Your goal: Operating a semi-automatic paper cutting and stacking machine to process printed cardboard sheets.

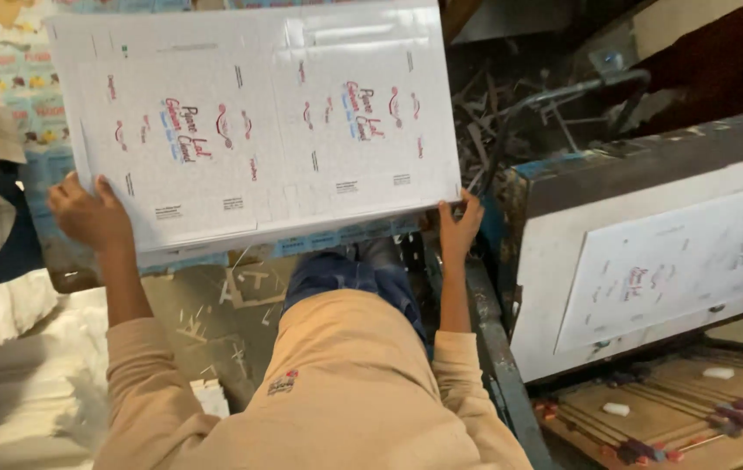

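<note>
Fingers of left hand (89,213) and right hand (458,228) grip printed cardboard sheet (254,122) | press (650,252) holds another sheet (676,261)

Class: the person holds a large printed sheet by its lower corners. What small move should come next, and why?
Probably lower the sheet flat onto the stack beneath it. The left hand and right hand grip only its near corners, it is tilted up, and its near edge already lines up with the stack's.
</note>
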